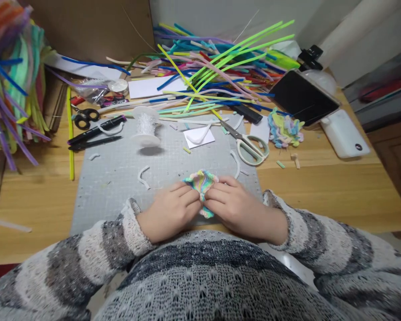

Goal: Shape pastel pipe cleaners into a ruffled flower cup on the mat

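Observation:
Between my two hands is a ruffled piece in pastel pink, yellow, green and blue, a pipe-cleaner craft piece (202, 179). My left hand (173, 206) grips its left side with curled fingers, and my right hand (235, 203) pinches its right side. Both thumbs and the middle of the piece are partly hidden by the fingers. The hands are close together over the front edge of the grey cutting mat (110, 196). Beyond my right hand lie scissors with pale handles (252, 149). A similar pastel pipe-cleaner piece (284, 128) rests farther right on the wooden table.
A spool of clear thread (146, 127) stands on the mat, near black markers (96, 132) and small black scissors (86, 119). A heap of coloured pipe cleaners (214, 67) spreads along the back; another bundle (16, 84) is at left. A black-screened device (302, 96) and white power bank (345, 133) are right.

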Demonstrator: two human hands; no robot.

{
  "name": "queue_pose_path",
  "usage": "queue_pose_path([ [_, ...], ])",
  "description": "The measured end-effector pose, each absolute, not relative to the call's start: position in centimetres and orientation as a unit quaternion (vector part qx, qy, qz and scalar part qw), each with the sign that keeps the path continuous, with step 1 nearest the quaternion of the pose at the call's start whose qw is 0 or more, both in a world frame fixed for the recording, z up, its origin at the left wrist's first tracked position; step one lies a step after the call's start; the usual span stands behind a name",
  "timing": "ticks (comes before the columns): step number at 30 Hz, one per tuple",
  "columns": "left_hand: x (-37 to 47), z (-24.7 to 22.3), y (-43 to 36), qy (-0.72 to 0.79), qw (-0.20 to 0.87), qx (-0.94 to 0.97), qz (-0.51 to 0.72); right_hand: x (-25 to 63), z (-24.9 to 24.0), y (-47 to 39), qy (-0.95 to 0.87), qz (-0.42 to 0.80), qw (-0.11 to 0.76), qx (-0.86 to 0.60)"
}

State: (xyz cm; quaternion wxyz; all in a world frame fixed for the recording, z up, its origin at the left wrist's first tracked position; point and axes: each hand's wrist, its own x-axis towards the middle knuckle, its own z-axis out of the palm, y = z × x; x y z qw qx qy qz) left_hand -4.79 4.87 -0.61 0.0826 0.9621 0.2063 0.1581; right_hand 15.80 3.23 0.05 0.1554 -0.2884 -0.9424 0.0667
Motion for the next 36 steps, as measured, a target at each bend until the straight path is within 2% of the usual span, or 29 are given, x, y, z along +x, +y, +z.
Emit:
queue_pose_path([
  [8,-4.4,-0.5,5.5,0.22,0.119,0.957,0.15,15.7,-0.4,3.8,-0.924,0.13,0.178,-0.313],
  [13,-5.2,-0.2,6.2,0.174,0.14,0.966,0.13,17.0,-0.1,5.4,-0.948,0.145,0.154,-0.237],
  [18,-5.5,-0.2,5.6,0.157,0.056,0.973,0.157,17.3,0.5,5.5,-0.96,0.096,0.117,-0.235],
  [21,-5.2,-0.4,4.9,0.169,0.035,0.97,0.172,16.6,0.5,4.2,-0.949,0.057,0.133,-0.28],
  [25,-5.1,-0.7,4.7,0.198,0.06,0.961,0.184,16.1,0.2,3.1,-0.929,0.075,0.162,-0.324],
  [36,-4.1,0.0,5.4,0.144,0.071,0.974,0.161,15.5,-0.3,3.4,-0.928,0.08,0.186,-0.312],
])
